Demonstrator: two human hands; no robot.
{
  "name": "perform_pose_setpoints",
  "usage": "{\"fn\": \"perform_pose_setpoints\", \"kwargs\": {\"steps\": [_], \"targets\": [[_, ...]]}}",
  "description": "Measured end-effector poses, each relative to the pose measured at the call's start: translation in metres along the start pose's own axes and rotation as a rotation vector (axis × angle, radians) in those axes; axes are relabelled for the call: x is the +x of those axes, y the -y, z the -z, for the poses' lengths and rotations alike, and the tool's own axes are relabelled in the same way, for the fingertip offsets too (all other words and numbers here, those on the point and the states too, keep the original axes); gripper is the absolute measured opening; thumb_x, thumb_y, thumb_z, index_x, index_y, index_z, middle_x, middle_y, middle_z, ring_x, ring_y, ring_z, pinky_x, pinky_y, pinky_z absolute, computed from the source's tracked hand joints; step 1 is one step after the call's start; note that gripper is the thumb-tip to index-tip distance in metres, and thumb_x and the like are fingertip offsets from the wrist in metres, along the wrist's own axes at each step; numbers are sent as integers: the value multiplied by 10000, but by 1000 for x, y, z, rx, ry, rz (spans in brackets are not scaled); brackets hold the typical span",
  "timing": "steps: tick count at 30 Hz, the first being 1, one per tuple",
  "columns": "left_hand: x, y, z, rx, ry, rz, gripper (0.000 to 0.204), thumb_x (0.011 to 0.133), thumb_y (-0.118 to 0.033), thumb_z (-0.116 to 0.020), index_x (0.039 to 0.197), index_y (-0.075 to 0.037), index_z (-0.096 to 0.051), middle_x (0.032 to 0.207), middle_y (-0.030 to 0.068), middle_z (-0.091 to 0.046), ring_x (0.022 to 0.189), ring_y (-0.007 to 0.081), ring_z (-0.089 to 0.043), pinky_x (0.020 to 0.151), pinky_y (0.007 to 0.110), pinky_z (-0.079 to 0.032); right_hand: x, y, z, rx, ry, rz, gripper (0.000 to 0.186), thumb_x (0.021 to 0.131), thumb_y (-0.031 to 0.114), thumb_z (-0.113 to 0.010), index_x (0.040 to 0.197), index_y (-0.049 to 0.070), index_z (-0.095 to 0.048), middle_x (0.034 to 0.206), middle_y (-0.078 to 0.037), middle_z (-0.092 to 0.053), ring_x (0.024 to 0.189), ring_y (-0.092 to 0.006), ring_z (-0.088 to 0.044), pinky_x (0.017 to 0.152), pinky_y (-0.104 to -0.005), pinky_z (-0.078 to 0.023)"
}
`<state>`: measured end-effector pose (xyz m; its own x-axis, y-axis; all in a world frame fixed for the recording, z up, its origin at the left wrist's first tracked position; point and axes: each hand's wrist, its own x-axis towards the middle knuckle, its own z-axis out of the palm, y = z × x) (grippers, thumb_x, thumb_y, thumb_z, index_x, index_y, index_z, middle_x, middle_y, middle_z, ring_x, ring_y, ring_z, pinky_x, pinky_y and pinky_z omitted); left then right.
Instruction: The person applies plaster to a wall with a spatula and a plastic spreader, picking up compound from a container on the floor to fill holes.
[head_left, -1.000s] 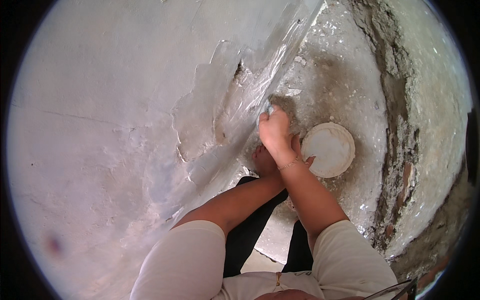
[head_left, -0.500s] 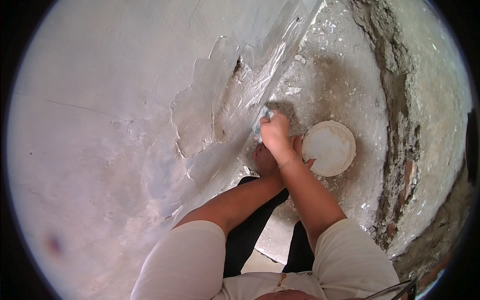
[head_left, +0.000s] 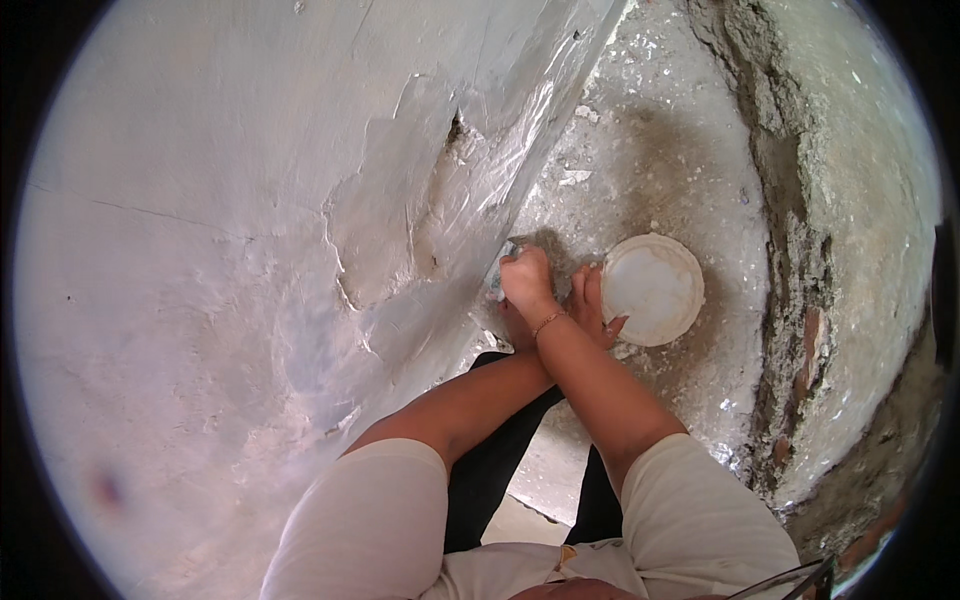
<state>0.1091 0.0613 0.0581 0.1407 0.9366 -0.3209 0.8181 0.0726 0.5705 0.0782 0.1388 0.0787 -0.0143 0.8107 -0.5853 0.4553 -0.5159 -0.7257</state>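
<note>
My forearms cross, the right one over the left. My right hand (head_left: 527, 275) is closed around a small pale green and white object (head_left: 497, 280), held at the foot of the wall; its kind is mostly hidden by the fingers. A thin bracelet circles that wrist. Reaching beneath the right wrist, my left hand (head_left: 592, 303) has its fingers spread against the near-left rim of a round whitish container (head_left: 653, 290) with a pale surface inside. Part of what looks like a bare foot (head_left: 514, 325) shows below my right hand, partly covered by the arms.
To the left rises a pale plastered wall (head_left: 200, 300) with a crack and a rough, flaking patch (head_left: 385, 220). The grey floor (head_left: 680, 170) carries white specks and chips. A broken, crumbling groove (head_left: 785, 200) curves along the right.
My right hand has moved slightly toward me along the wall's foot, with the pale object still in it. More of my left hand now shows beside the container. The whole view has shifted a little.
</note>
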Motion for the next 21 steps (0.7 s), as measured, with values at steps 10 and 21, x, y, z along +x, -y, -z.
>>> {"fn": "perform_pose_setpoints", "kwargs": {"steps": [10, 21], "targets": [[3, -7, 7, 137, -30, 6, 851, 756, -293, -753, 1369, 68, -286, 1394, 283, -286, 1166, 464, -482, 949, 487, -436, -11, 31, 23, 17, 149, -199, 359, 851, 236, -544, 1084, -32, -591, 946, -262, -664, 952, -425, -633, 891, -475, -436], [5, -13, 33, 62, 33, -62, 848, 795, -270, -727, 1377, 92, -230, 1368, 315, -257, 1226, 504, -397, 1018, 493, -388, -80, 52, 21, 269, -110, 410, 510, 780, 8, -604, 1258, -107, -467, 1120, -290, -562, 1019, -445, -567, 920, -450, -447]]}}
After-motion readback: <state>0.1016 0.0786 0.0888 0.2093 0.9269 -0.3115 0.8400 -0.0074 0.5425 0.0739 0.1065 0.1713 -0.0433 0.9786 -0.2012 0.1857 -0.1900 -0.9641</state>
